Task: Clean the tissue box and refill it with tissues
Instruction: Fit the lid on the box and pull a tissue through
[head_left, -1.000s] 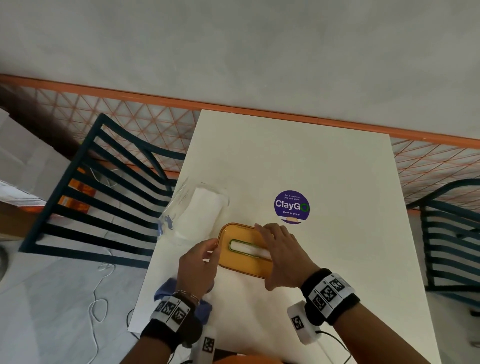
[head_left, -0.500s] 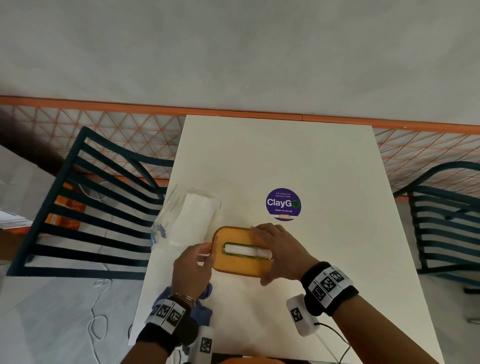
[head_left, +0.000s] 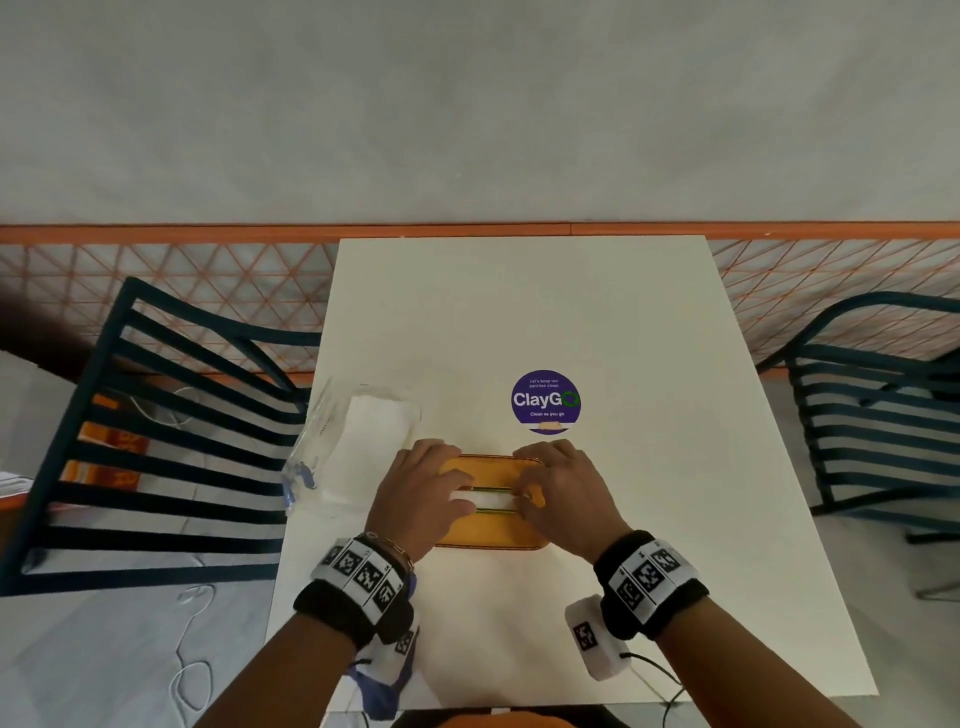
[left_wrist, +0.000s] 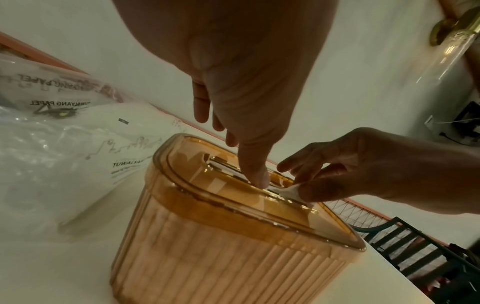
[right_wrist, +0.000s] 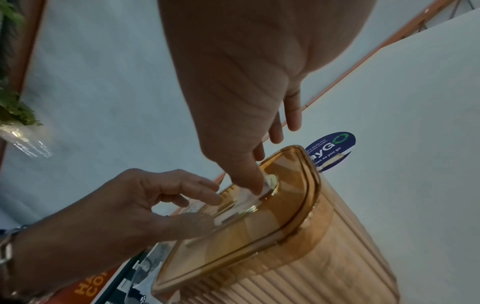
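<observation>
An amber see-through tissue box with a ribbed wall stands on the white table with its lid on. A white tissue shows in the slot of the lid. Both hands lie on the lid. My left hand sits over the slot's left end with curled fingers and pinches the tissue there. At the right end my right hand pinches the tissue between thumb and fingers. The box's inside is mostly hidden.
A clear plastic pack of white tissues lies just left of the box. A round purple ClayGo sticker is behind it. A blue cloth hangs at the near left table edge. Dark slatted chairs flank the table.
My left hand went from the box's left end up onto the lid. My right hand slid to the slot's right end. Both now hold the tissue at the slot.
</observation>
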